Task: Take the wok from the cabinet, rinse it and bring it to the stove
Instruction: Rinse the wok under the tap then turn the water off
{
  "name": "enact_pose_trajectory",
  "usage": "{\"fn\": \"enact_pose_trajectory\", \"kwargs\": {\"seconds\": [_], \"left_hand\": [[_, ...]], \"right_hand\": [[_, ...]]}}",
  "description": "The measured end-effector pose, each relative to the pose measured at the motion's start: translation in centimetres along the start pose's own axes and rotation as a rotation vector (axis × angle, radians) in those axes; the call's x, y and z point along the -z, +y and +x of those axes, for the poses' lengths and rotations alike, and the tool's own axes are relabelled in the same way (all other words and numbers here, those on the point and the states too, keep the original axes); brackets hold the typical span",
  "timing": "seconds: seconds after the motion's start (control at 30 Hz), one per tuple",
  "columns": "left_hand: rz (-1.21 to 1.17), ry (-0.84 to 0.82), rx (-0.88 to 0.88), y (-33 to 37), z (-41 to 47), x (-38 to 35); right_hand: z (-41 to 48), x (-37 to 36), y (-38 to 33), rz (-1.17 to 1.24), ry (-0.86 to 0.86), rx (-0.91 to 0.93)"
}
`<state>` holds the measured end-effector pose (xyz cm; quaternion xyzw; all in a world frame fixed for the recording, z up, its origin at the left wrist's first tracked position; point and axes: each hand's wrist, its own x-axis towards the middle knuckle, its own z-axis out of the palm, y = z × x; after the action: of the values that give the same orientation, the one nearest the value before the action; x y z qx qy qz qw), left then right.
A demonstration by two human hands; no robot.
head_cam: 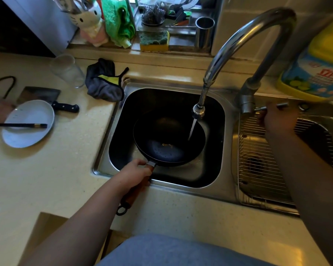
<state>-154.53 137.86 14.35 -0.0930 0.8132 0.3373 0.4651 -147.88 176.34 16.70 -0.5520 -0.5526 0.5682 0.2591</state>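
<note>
A black wok (pixel 167 143) with a wooden handle sits inside the left sink basin (pixel 215 116), tilted slightly. My left hand (pixel 135 173) grips its handle at the basin's near rim. A thin stream of water falls from the curved steel faucet (pixel 244 35) into the right side of the wok. My right hand (pixel 277 120) holds the faucet lever (pixel 279 106) beside the faucet base.
A wire rack (pixel 258 150) covers the right basin. On the counter to the left lie a white plate (pixel 27 123) with chopsticks, a cleaver (pixel 46 96), a glass (pixel 67 71) and a grey cloth (pixel 104 83). Sponge (pixel 154 41) and detergent bottle (pixel 315 70) stand behind the sink.
</note>
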Motion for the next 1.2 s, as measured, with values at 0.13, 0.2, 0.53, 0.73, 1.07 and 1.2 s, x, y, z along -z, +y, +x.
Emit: {"fn": "enact_pose_trajectory", "kwargs": {"seconds": [0.13,0.2,0.53,0.73,1.07,1.2], "left_hand": [[-0.016,-0.006,0.007,0.1,0.0,0.0],[-0.042,0.0,0.011,0.3,0.1,-0.1],[-0.242,-0.196,-0.031,2.7,-0.2,-1.1],[-0.255,-0.209,0.009,3.0,1.0,-4.0],[-0.096,-0.331,-0.096,3.0,1.0,-6.8],[-0.055,-0.37,-0.102,3.1,0.2,-7.0]], "right_hand": [[-0.6,-0.1,0.5,-0.014,-0.047,-0.049],[-1.9,-0.3,1.3,-0.069,-0.1,-0.09],[-23.4,-2.5,6.7,-0.423,-0.944,-0.648],[-25.6,-5.3,6.9,0.115,-0.8,-1.035],[-26.1,-3.4,8.6,0.076,-0.652,-0.937],[-27.0,-1.5,8.4,-0.011,-0.707,-0.781]]}}
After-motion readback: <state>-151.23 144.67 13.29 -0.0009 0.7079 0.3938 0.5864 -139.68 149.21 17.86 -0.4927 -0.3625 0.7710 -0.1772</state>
